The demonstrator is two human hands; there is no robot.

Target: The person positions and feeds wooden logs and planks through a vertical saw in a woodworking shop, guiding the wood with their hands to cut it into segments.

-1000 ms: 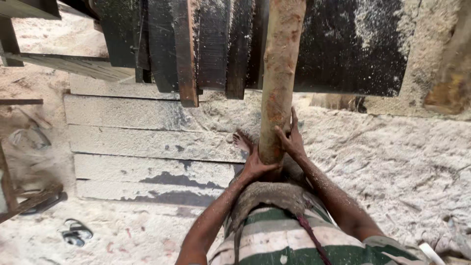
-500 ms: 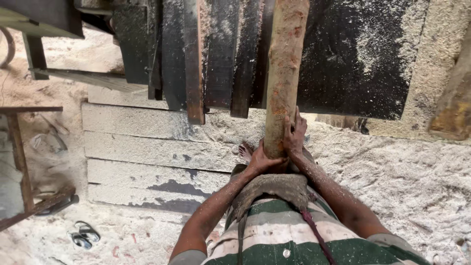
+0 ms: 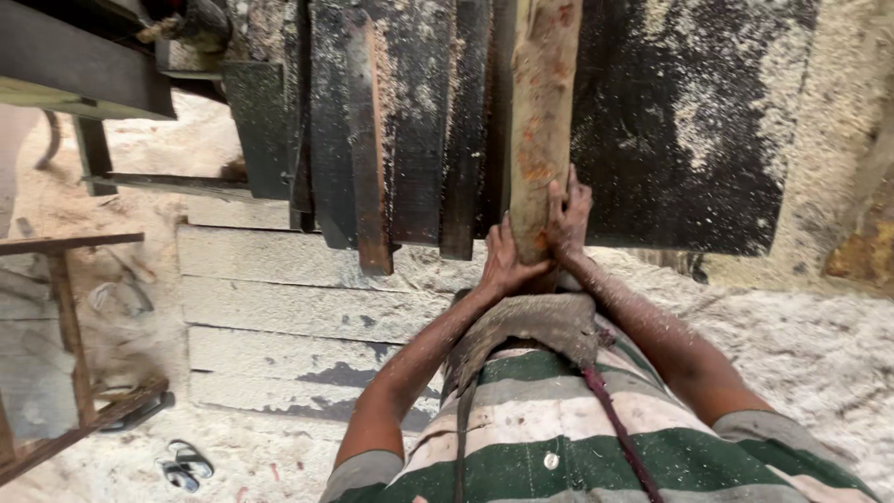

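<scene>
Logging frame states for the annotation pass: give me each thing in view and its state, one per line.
left hand: clasped on the log's near end
right hand: fingers spread, pressed on the log's right side
log: bark off, lying on the bench, held by both hands
dark planks: lying side by side, dusted with sawdust
sandals: lying on the sawdust floor, unworn
wooden frame: standing at left

no packages, labels, signs or screens show anywhere in this view.

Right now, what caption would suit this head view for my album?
Both hands, left hand and right hand, clasp a rough log on a sawdust-covered bench.
</scene>
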